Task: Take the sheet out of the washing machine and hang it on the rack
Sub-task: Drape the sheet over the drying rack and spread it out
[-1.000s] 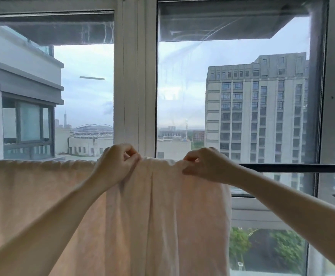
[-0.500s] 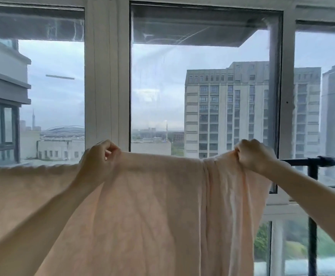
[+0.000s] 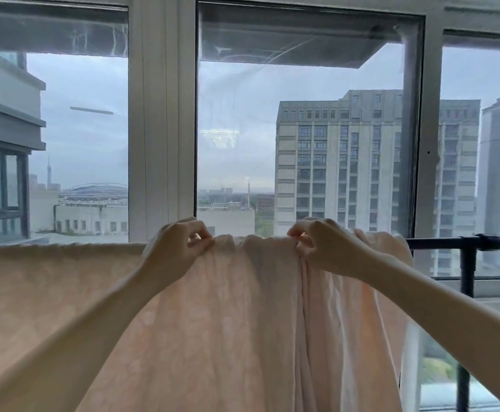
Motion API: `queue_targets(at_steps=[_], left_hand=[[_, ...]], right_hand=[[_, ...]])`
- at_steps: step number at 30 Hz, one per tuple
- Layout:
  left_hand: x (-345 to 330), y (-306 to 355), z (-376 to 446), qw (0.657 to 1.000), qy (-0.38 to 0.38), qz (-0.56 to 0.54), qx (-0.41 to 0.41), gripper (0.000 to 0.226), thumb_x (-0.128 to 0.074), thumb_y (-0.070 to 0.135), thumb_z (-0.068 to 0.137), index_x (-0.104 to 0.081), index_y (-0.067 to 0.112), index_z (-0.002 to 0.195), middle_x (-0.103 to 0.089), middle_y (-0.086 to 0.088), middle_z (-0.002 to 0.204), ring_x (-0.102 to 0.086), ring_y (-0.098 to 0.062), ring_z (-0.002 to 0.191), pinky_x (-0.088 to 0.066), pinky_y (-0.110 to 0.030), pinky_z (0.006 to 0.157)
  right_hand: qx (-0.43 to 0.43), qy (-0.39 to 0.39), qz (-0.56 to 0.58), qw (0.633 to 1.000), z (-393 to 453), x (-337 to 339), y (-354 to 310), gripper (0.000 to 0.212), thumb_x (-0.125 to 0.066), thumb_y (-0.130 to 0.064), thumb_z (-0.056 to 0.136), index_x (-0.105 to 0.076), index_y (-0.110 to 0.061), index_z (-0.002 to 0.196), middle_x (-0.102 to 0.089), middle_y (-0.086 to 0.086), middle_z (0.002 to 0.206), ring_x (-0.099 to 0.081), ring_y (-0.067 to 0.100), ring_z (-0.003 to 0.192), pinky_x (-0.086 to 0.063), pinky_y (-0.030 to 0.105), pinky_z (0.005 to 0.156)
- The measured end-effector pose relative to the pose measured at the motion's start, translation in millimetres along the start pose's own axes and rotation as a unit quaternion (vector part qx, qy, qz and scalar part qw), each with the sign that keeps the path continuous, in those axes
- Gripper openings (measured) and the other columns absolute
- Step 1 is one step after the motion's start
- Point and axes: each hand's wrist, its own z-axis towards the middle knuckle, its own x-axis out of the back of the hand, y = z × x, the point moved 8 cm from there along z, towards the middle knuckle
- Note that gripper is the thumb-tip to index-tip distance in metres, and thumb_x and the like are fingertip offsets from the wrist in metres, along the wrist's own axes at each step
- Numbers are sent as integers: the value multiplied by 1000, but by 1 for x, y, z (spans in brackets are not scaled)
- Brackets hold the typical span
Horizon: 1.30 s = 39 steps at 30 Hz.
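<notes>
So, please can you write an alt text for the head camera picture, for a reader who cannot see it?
Two hands, left hand and right hand, pinch the top edge of a pale peach sheet draped over a black rack before a large window. The sheet bunches in folds under the right hand. Tall buildings stand outside.

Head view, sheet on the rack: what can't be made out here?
- Rack bar: hidden under the sheet left of its bare right end.
- Sheet's lower hem and left end: cut off by the frame edges.
- Fingertips of left hand and right hand: partly buried in fabric folds.
</notes>
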Motion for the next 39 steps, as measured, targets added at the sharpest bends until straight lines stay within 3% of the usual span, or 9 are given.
queue_targets(at_steps=[5,11,15,18,21,25,29,34,39], left_hand=[[14,-23,-8,999,31,35,27,17,-66,27,87,-56,32,74,-59,17,79,-61,-10,75,-51,-35,71],[34,-51,-13,991,77,67,91,15,-65,20,88,-57,25,76,-60,7,77,-61,-17,75,-47,-34,70],[45,-52,-19,982,109,101,119,10,-60,15,87,-60,23,80,-59,8,80,-61,-22,79,-51,-40,77],[21,-17,-14,994,79,65,39,10,-59,12,88,-64,20,89,-62,9,85,-60,-15,79,-52,-42,80],[-11,21,-11,998,27,34,-40,11,-57,24,92,-67,23,96,-66,11,95,-58,-7,83,-50,-33,79],[-29,44,-11,995,18,34,-87,15,-58,35,92,-68,25,97,-65,16,96,-59,-4,83,-43,-23,74],[-26,33,-7,996,26,41,-72,13,-59,32,92,-64,21,88,-63,13,88,-61,-7,74,-49,-28,67],[-9,5,-14,993,46,87,-60,14,-54,28,95,-49,23,83,-55,12,81,-57,-11,67,-40,-29,63],[12,-29,-23,993,58,90,-42,15,-48,26,95,-42,24,81,-49,11,74,-52,-15,62,-42,-34,64]], right_hand=[[-24,18,-1,1000,-10,-1,27,23,-44,-40,95,-57,-22,99,-64,-7,91,-62,9,77,-54,36,74],[-103,59,-64,991,-31,16,73,22,-39,-17,98,-50,-23,80,-58,-5,64,-57,10,52,-45,30,49],[-149,63,-83,983,-35,21,77,22,-40,-10,94,-53,-20,80,-61,-5,71,-55,7,59,-32,20,50],[-92,82,-29,992,-24,14,47,15,-46,-13,93,-58,-19,87,-62,-6,84,-59,9,74,-45,23,66],[-46,69,-12,996,-15,0,14,15,-44,-23,95,-59,-19,96,-62,-6,93,-59,11,84,-51,30,76],[-18,77,-23,997,-11,-7,-1,20,-43,-24,96,-59,-18,107,-63,-4,104,-58,12,94,-48,28,81],[-21,83,-32,996,-13,-12,6,25,-35,-31,98,-57,-22,106,-64,-5,103,-59,13,94,-46,32,84],[-22,88,-49,995,-17,-18,24,33,-28,-41,99,-56,-23,98,-64,-5,94,-58,15,92,-43,36,87],[-17,106,-65,992,-21,-17,36,39,-23,-46,98,-55,-24,99,-62,-8,95,-57,11,92,-42,31,89]])
